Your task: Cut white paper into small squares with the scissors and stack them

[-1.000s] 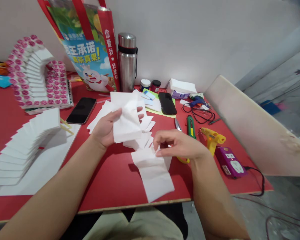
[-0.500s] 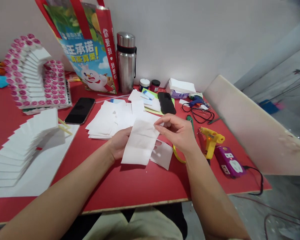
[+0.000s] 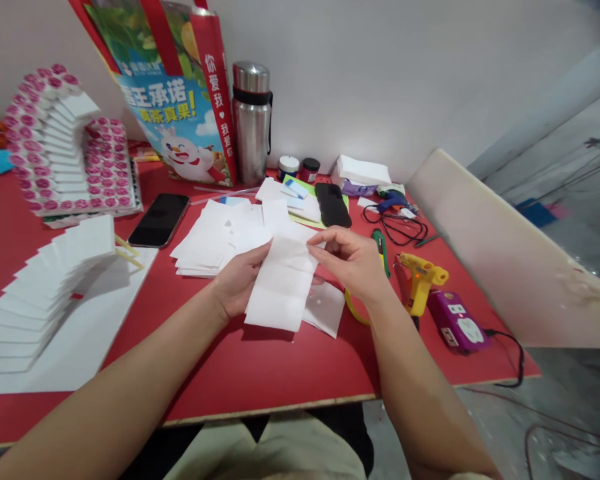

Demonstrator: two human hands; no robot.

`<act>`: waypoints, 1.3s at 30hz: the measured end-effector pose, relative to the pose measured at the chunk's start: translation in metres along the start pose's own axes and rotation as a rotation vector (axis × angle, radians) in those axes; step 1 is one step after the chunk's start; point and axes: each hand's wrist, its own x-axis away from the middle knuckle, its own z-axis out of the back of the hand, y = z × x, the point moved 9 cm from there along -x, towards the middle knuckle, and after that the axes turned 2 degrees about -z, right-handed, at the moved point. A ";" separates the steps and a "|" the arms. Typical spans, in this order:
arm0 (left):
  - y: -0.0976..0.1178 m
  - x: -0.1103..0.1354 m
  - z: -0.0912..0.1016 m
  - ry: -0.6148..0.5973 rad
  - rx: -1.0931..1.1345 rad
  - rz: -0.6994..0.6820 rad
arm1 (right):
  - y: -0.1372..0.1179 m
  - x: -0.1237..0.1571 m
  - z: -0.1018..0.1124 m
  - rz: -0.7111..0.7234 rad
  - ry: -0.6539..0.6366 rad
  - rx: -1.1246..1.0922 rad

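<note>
A creased white sheet of paper is held up over the red table between both hands. My left hand supports it from the left and beneath, its fingertips showing past the right edge. My right hand pinches the upper right corner between thumb and fingers. Partly under the held sheet, a smaller white paper piece lies on the table. Behind the hands spreads a pile of white paper sheets. To the left, a curved fan of folded white paper rests on a white board.
A yellow glue gun, purple power strip and green cutter lie right. Phones flank the pile. At the back stand a printed bag, a steel flask and a pink-and-white paper model.
The held sheet has tilted slightly and its lower edge has shifted a little to the right. Both hands keep their hold, with only small movements.
</note>
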 end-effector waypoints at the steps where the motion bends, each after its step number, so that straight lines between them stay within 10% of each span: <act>1: 0.000 0.000 -0.001 -0.003 -0.001 -0.001 | 0.000 0.000 0.000 -0.006 0.003 0.010; 14: 0.002 0.002 0.000 -0.048 -0.194 -0.080 | 0.000 -0.001 -0.001 0.017 -0.006 0.039; 19: 0.049 0.015 -0.003 -0.057 -0.080 -0.309 | 0.007 -0.003 0.020 -0.026 0.171 0.087; 26: 0.106 0.046 0.005 -0.006 0.072 -0.689 | 0.021 -0.004 -0.009 -0.073 -0.049 0.153; 39: 0.096 0.036 0.013 0.067 0.022 -0.617 | 0.024 -0.012 -0.040 0.068 -0.114 0.313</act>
